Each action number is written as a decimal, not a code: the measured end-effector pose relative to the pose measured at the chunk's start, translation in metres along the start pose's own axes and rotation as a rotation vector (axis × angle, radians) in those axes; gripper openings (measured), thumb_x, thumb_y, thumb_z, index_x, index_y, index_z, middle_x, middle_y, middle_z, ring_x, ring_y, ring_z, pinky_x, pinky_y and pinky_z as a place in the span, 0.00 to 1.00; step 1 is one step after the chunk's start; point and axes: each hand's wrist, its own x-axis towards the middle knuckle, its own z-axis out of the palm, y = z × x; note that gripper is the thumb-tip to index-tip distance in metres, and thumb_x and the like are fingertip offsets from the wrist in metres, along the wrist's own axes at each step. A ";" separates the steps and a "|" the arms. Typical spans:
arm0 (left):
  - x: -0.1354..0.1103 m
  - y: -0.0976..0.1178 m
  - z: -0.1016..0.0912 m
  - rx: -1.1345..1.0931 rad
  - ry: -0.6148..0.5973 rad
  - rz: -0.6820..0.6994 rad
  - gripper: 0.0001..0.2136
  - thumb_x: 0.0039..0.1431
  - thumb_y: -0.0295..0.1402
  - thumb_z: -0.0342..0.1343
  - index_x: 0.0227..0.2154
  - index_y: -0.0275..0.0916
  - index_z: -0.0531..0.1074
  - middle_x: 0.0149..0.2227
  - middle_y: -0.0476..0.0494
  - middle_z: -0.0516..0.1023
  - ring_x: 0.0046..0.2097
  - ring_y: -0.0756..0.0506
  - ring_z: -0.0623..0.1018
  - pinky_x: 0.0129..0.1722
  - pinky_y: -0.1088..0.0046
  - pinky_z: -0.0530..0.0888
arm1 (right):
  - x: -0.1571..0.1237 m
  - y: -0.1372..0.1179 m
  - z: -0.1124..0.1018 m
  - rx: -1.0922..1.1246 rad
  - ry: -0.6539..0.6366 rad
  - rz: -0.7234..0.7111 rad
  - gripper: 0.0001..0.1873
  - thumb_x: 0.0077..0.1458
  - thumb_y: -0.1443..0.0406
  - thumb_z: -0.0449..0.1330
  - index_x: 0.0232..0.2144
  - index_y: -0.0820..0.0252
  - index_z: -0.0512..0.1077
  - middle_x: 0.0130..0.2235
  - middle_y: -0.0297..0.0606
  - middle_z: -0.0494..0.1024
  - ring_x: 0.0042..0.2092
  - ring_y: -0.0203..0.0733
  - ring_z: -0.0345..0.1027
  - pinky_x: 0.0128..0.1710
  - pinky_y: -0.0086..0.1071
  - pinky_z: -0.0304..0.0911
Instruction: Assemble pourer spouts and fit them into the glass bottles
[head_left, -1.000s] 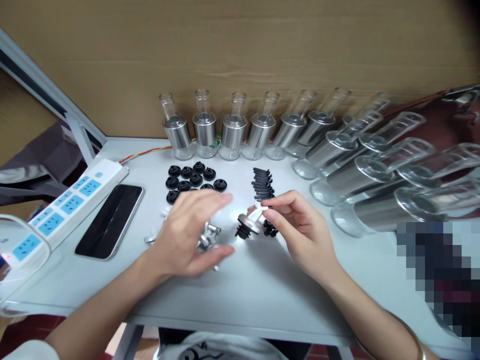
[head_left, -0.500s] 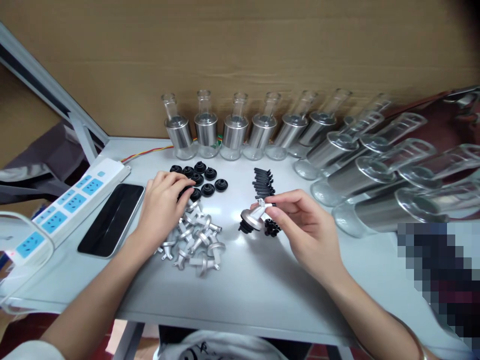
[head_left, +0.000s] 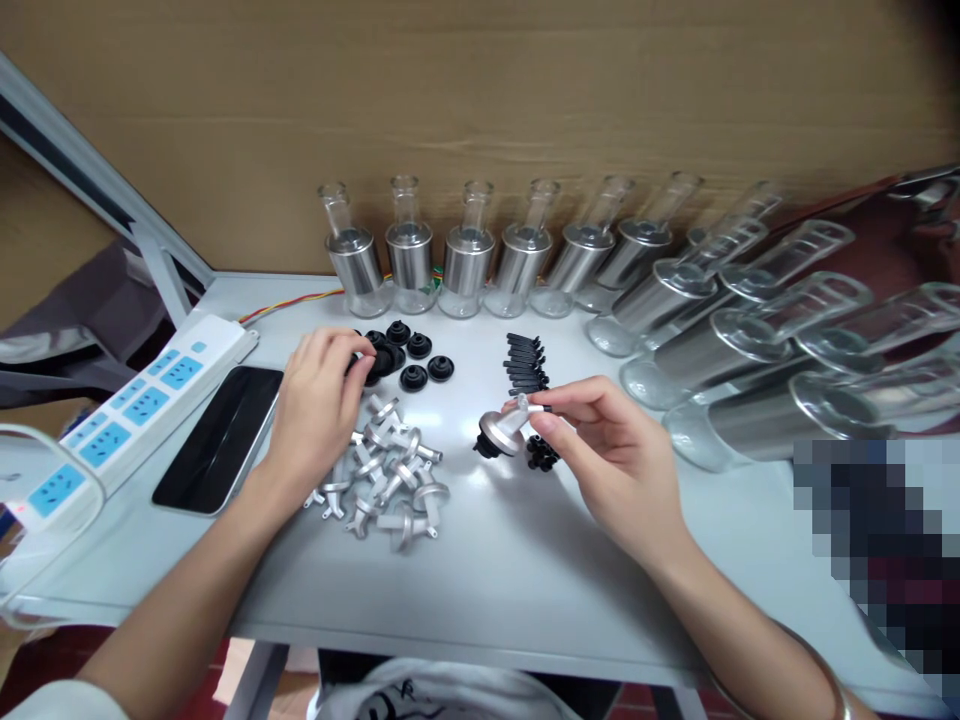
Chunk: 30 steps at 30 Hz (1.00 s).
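Observation:
My right hand [head_left: 611, 450] pinches a silver bottle pourer [head_left: 501, 434] by its spout, above the table. A black ribbed stopper [head_left: 487, 446] is on the pourer's lower end, tilted down to the left. My left hand [head_left: 319, 390] is closed at the group of black rubber stoppers, with a black rubber stopper [head_left: 386, 358] at its thumb and fingertips; part of it is hidden by the fingers. Loose black stoppers [head_left: 440, 368] lie right of that hand. Several silver pourer spouts [head_left: 405, 475] are heaped on the table nearer to me.
Several black tubes [head_left: 526, 362] lie in a row, and short black pieces [head_left: 541, 454] are bunched beside my right hand. Glass bottles with metal sleeves [head_left: 469, 262] line the back and right. A phone [head_left: 217, 440] and a white power strip [head_left: 127, 420] are at left.
My left hand has drawn back slightly to the left, and the stopper by its thumb has moved up with the fingers. My right hand keeps the pourer nearly in place, turned a little.

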 end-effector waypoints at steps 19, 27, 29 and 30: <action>-0.006 0.004 -0.001 0.247 -0.203 0.054 0.07 0.65 0.29 0.49 0.36 0.38 0.71 0.38 0.43 0.77 0.40 0.41 0.74 0.36 0.65 0.62 | 0.001 0.001 -0.002 -0.052 0.022 -0.017 0.03 0.55 0.65 0.62 0.34 0.55 0.72 0.33 0.33 0.81 0.36 0.37 0.76 0.36 0.27 0.67; -0.010 0.021 0.000 -0.104 -0.014 0.148 0.11 0.63 0.29 0.51 0.48 0.37 0.63 0.42 0.40 0.74 0.41 0.43 0.75 0.41 0.65 0.70 | 0.000 0.002 -0.001 0.199 -0.087 0.102 0.05 0.56 0.63 0.62 0.34 0.56 0.69 0.34 0.36 0.82 0.39 0.40 0.77 0.41 0.31 0.69; -0.015 0.033 0.000 -0.302 -0.015 0.292 0.14 0.64 0.30 0.51 0.51 0.37 0.59 0.45 0.38 0.73 0.45 0.43 0.74 0.44 0.64 0.72 | 0.001 0.002 -0.001 0.265 -0.127 0.138 0.07 0.54 0.62 0.63 0.32 0.56 0.68 0.33 0.36 0.82 0.38 0.40 0.77 0.39 0.31 0.69; -0.017 0.039 0.000 -0.389 -0.042 0.364 0.16 0.64 0.32 0.51 0.52 0.37 0.58 0.45 0.36 0.73 0.47 0.42 0.74 0.45 0.63 0.73 | 0.002 0.002 -0.002 0.291 -0.147 0.155 0.08 0.54 0.61 0.63 0.32 0.56 0.68 0.33 0.36 0.82 0.37 0.41 0.78 0.38 0.31 0.70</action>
